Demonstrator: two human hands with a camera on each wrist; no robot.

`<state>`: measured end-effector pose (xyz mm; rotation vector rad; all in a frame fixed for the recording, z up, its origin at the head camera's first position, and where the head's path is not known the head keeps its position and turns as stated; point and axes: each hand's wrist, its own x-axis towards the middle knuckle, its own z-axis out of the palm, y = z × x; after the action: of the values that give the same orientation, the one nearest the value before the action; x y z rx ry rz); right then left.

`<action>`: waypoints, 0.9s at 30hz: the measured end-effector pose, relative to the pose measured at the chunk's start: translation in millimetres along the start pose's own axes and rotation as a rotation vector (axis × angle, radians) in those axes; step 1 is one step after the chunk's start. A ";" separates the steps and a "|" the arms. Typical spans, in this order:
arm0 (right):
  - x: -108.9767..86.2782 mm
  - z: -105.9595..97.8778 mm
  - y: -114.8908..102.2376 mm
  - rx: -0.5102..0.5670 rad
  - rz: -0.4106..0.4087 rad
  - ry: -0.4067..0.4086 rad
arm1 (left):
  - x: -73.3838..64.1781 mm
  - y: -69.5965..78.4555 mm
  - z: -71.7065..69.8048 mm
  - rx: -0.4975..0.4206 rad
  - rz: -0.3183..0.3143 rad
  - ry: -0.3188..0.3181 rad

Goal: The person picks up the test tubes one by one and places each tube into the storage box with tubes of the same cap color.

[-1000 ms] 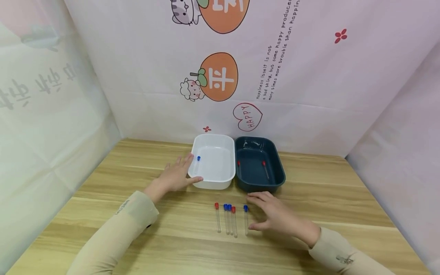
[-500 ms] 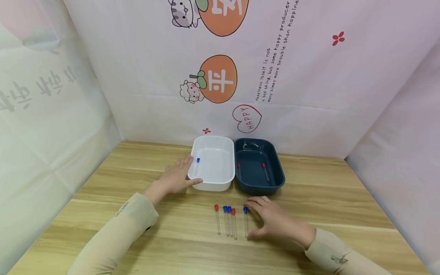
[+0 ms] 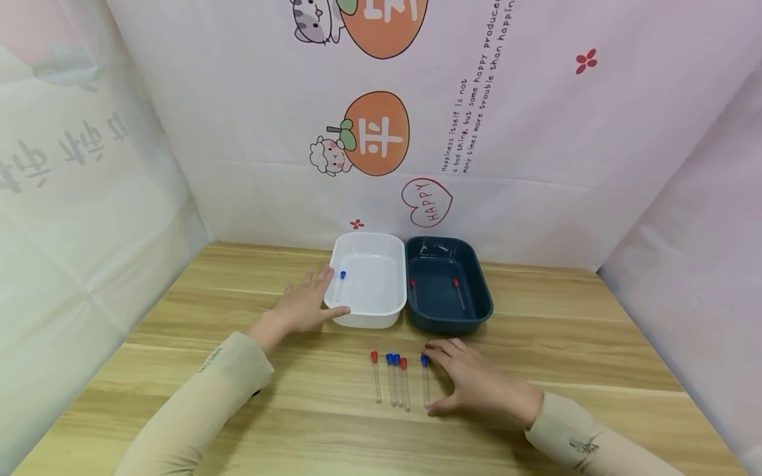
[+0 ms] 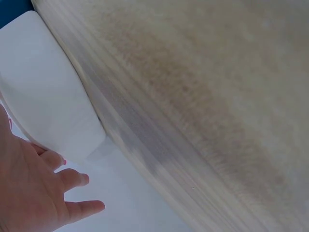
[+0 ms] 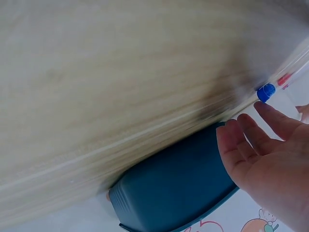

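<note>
In the head view, my left hand (image 3: 302, 305) rests at the left side of the white bin (image 3: 372, 320), fingers spread along its rim and thumb over the front corner. The left wrist view has the fingers (image 4: 72, 179) loosely extended beside the bin's white wall (image 4: 48, 82). My right hand (image 3: 473, 377) is spread around a blue-capped test tube (image 3: 425, 383) lying on the table. Its index fingertip is right at the blue cap (image 5: 266, 92), with the thumb by the tube's bottom end. To the left lie several more tubes, including a red-capped test tube (image 3: 377, 380).
A dark blue bin (image 3: 449, 325) stands against the white bin's right side, holding two red-capped tubes (image 3: 456, 284). One blue-capped tube (image 3: 342, 276) lies inside the white bin. Behind both bins hangs a printed cloth (image 3: 268, 132) at the rear edge of the wooden table (image 3: 321, 410).
My right hand has shifted slightly left, bringing the index finger to the blue cap and the thumb to the tube's lower end. The left hand stays at the white bin.
</note>
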<state>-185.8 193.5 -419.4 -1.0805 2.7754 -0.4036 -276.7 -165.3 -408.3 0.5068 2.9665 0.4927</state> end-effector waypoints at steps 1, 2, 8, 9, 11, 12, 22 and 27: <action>0.1 0.1 0.2 -0.002 0.003 -0.003 | -0.2 0.4 -0.4 -0.002 0.000 -0.001; 0.2 0.3 0.4 -0.005 0.004 -0.005 | -0.5 0.9 -0.8 0.000 0.000 -0.002; 0.3 1.3 0.8 0.014 0.024 -0.017 | -1.9 3.2 -2.6 -0.004 0.000 -0.008; 0.5 1.5 0.6 0.020 0.031 -0.022 | -1.9 3.1 -2.6 -0.003 0.000 -0.007; 0.9 2.1 -0.1 0.026 0.041 -0.034 | -1.8 2.6 -2.3 0.001 0.000 -0.006; 1.2 2.2 -0.7 0.030 0.046 -0.041 | -1.8 2.4 -2.1 0.001 -0.001 -0.005; 5.2 2.2 -7.8 0.023 0.077 -0.063 | -0.8 1.1 -0.9 -0.002 0.000 -0.001; 6.5 3.3 -6.7 0.036 0.085 -0.048 | 0.5 0.4 0.0 -0.004 -0.001 -0.002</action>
<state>-185.4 183.7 -420.8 -0.9483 2.7498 -0.4097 -277.0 -164.7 -408.2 0.5051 2.9635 0.4970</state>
